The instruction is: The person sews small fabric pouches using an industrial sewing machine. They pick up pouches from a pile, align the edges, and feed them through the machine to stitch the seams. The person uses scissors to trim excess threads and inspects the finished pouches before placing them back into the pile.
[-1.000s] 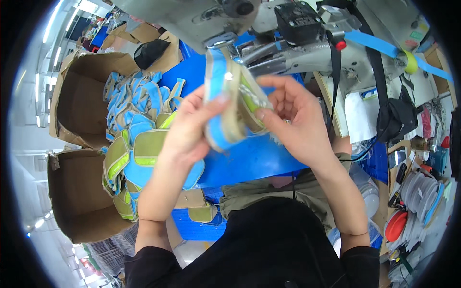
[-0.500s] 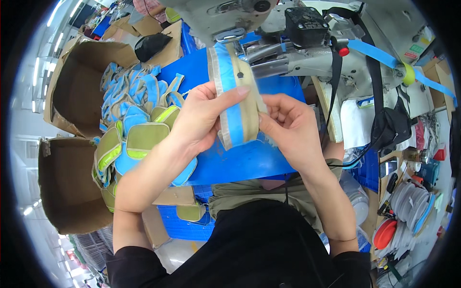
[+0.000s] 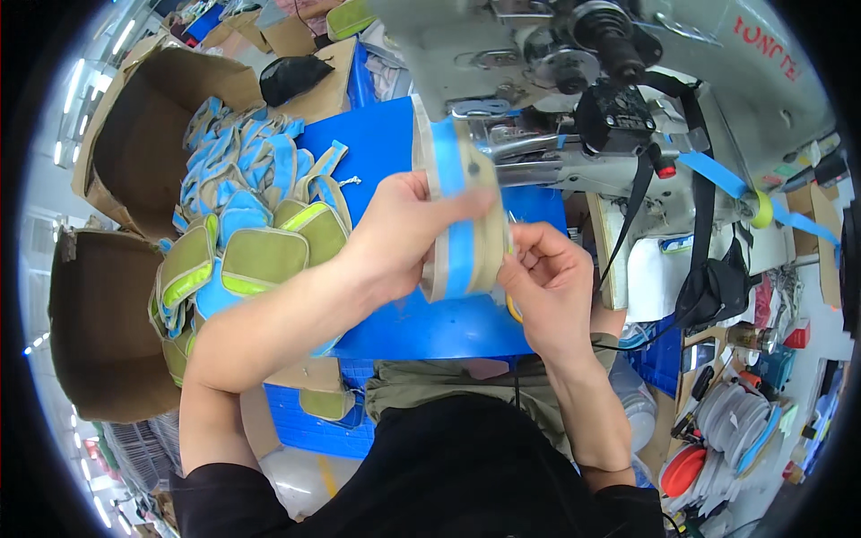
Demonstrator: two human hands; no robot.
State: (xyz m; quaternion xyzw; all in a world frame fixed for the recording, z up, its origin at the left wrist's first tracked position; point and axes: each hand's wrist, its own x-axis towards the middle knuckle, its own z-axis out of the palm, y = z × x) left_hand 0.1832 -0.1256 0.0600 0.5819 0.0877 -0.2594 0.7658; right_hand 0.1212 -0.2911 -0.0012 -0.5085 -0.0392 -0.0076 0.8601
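Note:
My left hand (image 3: 399, 233) is closed around a curved fabric band (image 3: 459, 255) with blue, tan and pale grey stripes, its thumb laid across the front. The band stands over the blue table, below the sewing machine's head, and is slightly blurred. At the band's right edge my right hand (image 3: 552, 282) has its fingers curled and pinched. A small yellow-handled tool (image 3: 514, 308) shows below these fingers and a thin tip above them; most of it is hidden, so its exact kind is unclear.
The sewing machine (image 3: 538, 67) stands ahead, with blue tape (image 3: 717, 175) fed from the right. Left on the blue table (image 3: 421, 332) lies a heap of blue-and-tan straps (image 3: 238, 157) and green pouches (image 3: 265, 260). Cardboard boxes (image 3: 99, 327) stand farther left; reels (image 3: 735, 417) sit right.
The view has shifted, showing more of the machine. The band remains in my left hand. My right fingers have drawn in at its edge, and the yellow-handled tool now shows there.

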